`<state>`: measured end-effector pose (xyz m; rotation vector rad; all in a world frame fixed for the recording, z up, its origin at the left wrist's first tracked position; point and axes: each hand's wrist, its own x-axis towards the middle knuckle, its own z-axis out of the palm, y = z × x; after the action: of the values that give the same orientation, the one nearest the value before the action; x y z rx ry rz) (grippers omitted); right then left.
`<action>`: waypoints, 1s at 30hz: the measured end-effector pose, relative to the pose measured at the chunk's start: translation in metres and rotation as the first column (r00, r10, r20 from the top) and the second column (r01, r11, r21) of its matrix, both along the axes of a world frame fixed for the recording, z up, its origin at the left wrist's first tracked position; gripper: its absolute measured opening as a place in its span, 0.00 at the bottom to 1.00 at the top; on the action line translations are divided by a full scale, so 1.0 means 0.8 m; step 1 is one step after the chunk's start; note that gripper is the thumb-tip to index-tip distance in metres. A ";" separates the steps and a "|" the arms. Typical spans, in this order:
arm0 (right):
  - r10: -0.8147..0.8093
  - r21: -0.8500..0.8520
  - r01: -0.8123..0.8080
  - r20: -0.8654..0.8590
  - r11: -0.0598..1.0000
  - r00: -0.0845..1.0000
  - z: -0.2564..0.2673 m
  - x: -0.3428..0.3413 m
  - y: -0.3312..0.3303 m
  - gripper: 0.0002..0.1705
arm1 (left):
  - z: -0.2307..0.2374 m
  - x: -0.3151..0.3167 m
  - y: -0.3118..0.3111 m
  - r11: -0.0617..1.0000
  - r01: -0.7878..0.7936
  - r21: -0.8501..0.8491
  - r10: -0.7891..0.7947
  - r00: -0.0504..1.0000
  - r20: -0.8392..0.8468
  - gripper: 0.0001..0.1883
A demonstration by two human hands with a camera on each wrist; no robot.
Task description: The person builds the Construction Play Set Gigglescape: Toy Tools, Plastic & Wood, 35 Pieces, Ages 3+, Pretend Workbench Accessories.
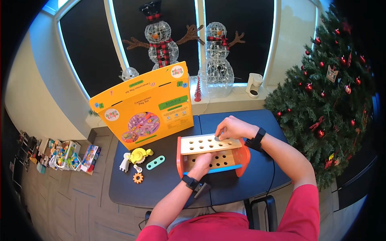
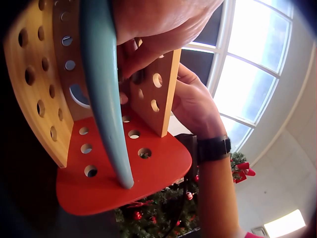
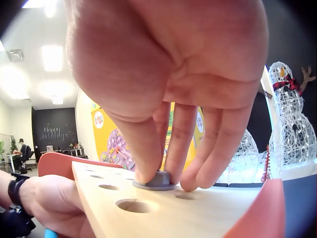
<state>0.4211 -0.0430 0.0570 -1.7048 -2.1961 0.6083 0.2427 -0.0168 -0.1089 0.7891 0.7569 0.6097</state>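
Note:
A wooden toy bench with red end panels (image 2: 119, 168), a blue rod (image 2: 106, 99) and perforated boards stands on the dark table. My right hand (image 1: 233, 128) is over its upper board (image 1: 193, 146); in the right wrist view, thumb and fingers pinch a grey round piece (image 3: 157, 181) resting on that board among the holes. My left hand (image 1: 203, 164) reaches between the upper board and the lower board (image 1: 225, 158). From the left wrist view, its fingers (image 2: 141, 62) are bent beneath the upper board; whether they hold anything is hidden.
Left of the bench lie a yellow toy piece (image 1: 138, 155), a white piece (image 1: 125, 162), a teal strip (image 1: 155, 162) and an orange gear (image 1: 138, 178). A large yellow box (image 1: 173, 116) stands behind them. A cable (image 1: 274, 176) runs down the table's right part.

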 end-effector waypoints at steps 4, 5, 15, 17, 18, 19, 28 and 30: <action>-0.008 -0.017 0.008 -0.003 1.000 1.000 0.004 -0.002 -0.003 0.15 | -0.003 0.002 0.000 0.996 -0.090 0.015 0.090 0.996 0.012 0.20; -0.004 -0.020 0.004 -0.010 1.000 1.000 0.004 -0.001 -0.003 0.15 | -0.007 0.003 0.001 0.996 -0.091 0.014 0.091 0.996 0.012 0.20; -0.008 0.005 0.008 0.046 1.000 0.999 0.000 0.000 0.002 0.15 | 0.026 0.004 -0.006 0.995 0.096 0.022 -0.096 0.995 -0.006 0.19; -0.028 -0.005 0.028 0.078 1.000 0.997 0.003 -0.003 0.001 0.15 | 0.031 0.002 -0.010 0.995 0.101 -0.004 -0.101 0.995 0.006 0.19; -0.027 -0.001 0.027 0.079 1.000 0.997 0.003 -0.003 0.002 0.15 | 0.035 0.001 -0.012 0.996 0.092 0.001 -0.092 0.995 0.023 0.19; -0.040 0.001 0.040 0.080 0.999 0.996 0.001 -0.003 0.002 0.15 | 0.039 0.000 -0.013 0.996 0.084 0.005 -0.084 0.996 0.040 0.19; -0.064 -0.017 0.065 0.081 0.998 0.995 0.003 -0.005 0.001 0.14 | 0.024 0.000 -0.009 0.999 -0.030 0.040 0.027 0.997 0.075 0.17; -0.070 -0.028 0.073 0.082 0.997 0.994 0.002 -0.004 0.002 0.14 | 0.027 0.000 -0.009 0.999 -0.044 0.026 0.042 0.997 0.066 0.17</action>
<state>0.4176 -0.0415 0.0588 -1.8453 -2.1793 0.5675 0.2430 -0.0243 -0.0875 0.7764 0.7079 0.6830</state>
